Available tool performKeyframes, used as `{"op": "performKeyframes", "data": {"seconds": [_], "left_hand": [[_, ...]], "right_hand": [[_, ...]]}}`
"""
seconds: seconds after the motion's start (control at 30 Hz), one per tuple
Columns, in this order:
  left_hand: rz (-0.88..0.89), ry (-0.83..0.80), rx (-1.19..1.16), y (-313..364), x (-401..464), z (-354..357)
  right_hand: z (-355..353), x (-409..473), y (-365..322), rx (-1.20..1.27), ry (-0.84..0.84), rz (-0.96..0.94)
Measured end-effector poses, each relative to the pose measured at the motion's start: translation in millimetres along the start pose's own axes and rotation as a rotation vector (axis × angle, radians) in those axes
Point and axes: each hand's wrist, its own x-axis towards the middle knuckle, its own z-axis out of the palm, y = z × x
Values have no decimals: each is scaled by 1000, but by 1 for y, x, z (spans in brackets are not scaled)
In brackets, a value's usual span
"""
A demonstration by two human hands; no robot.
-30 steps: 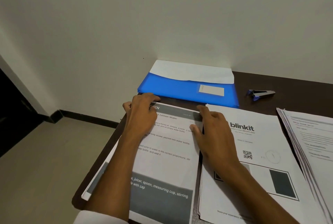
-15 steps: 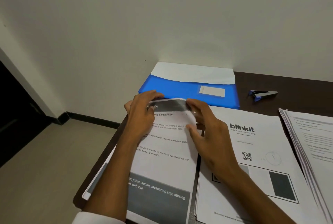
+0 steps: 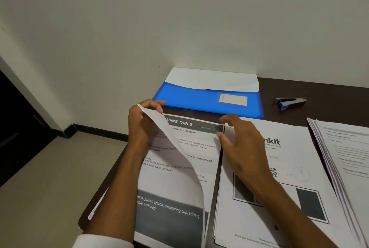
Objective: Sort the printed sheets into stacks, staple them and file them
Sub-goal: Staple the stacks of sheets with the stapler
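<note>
At the far left we see a dark doorway [image 3: 14, 128], a pale smooth floor [image 3: 50, 187] and a black skirting strip [image 3: 95, 131] running under the plain matt wall [image 3: 179, 18]. The dark brown table [image 3: 319, 92] begins just right of that, its near corner rounded. On its left part lies the left stack of printed sheets [image 3: 199, 148], thin white paper with grey header bands. Our left hand [image 3: 139, 126] pinches the far corner of the top sheet [image 3: 179, 167] between thumb and fingers and has it peeled up and curled over, so the page beneath shows. Behind the stack, against the wall, lies a flat glossy blue folder [image 3: 189, 101] with a white flap and a small rectangular label. Our right hand [image 3: 239, 144] hovers with loosely bent fingers at the stack's far right corner, holding nothing; whether a fingertip touches the paper we cannot tell. Under that hand lies the middle stack [image 3: 289, 167], with a logo and a QR code. Farther back sits a small blue and grey stapler [image 3: 289, 103], well apart from the hands. At the right edge is a fanned third stack [image 3: 343, 157].
</note>
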Motion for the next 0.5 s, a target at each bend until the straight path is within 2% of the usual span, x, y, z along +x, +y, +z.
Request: {"op": "performKeyframes", "data": {"seconds": [0.1,0.37,0.5], "left_hand": [[-16,-10,-20,-2,1,0],[-49,4,-12,-7,1,0],[2,-5,39,-7,-1,-2]], "right_hand": [[3,-1,-2,-148,-121,-9],[7,-2,5,-234,-173,-37],[9,-4,8,-243,-177,-55]]}}
